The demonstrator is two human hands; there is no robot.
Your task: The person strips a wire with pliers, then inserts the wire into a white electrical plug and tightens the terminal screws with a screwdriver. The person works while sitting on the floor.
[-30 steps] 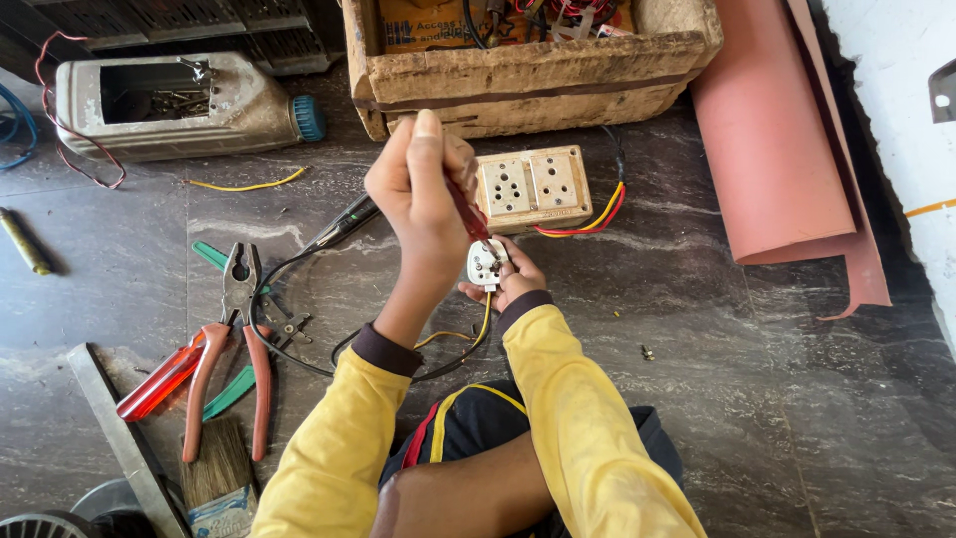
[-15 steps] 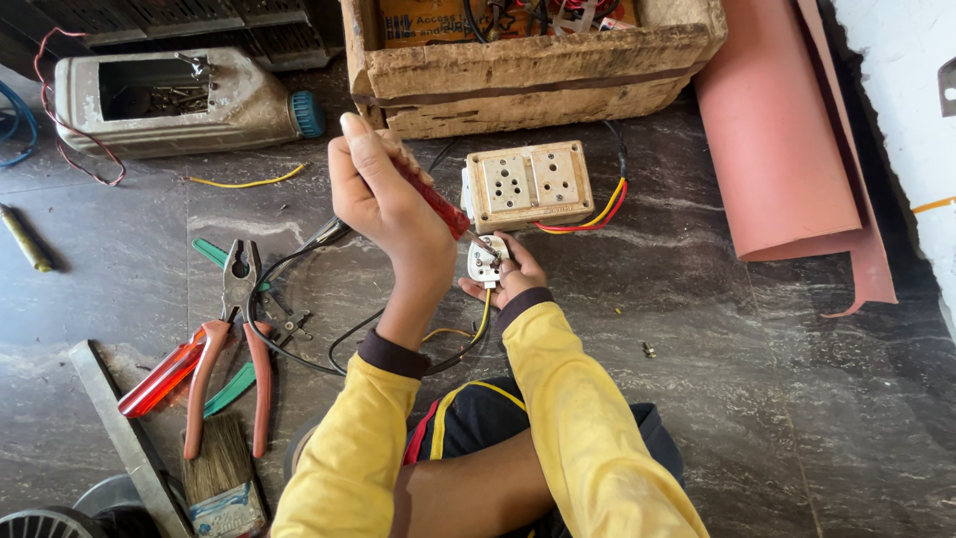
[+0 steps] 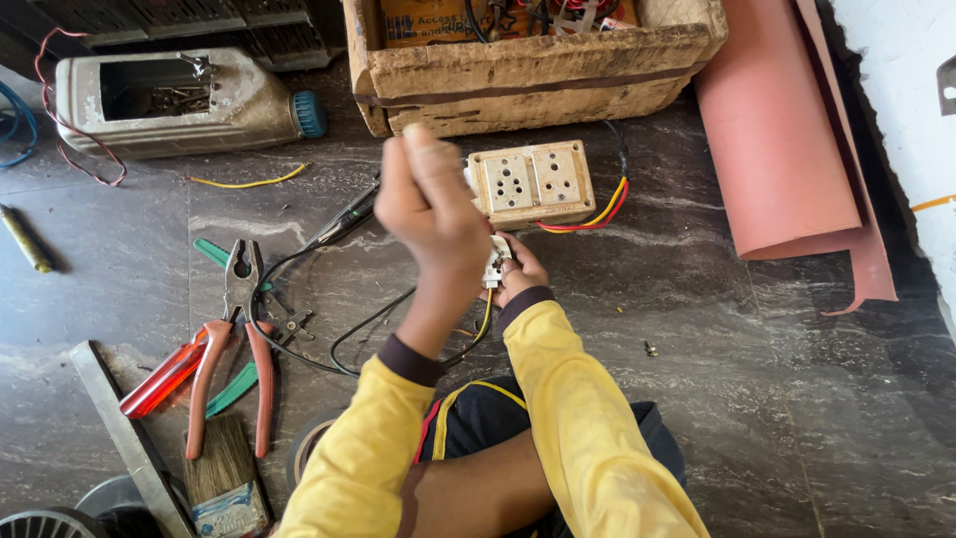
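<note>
1. The right hand grips a small white plug, just below the socket board.
2. The left hand is raised, fingers curled shut; what it holds, I cannot tell.
3. This looks like the wiring step; next needs a steady plug.

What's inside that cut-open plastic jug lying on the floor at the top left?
Through the window cut in the plastic jug a dark heap of small metal bits shows, probably screws or nails. How deep the heap goes, and what fills the ends beside the opening, is covered by the jug's walls.
</note>
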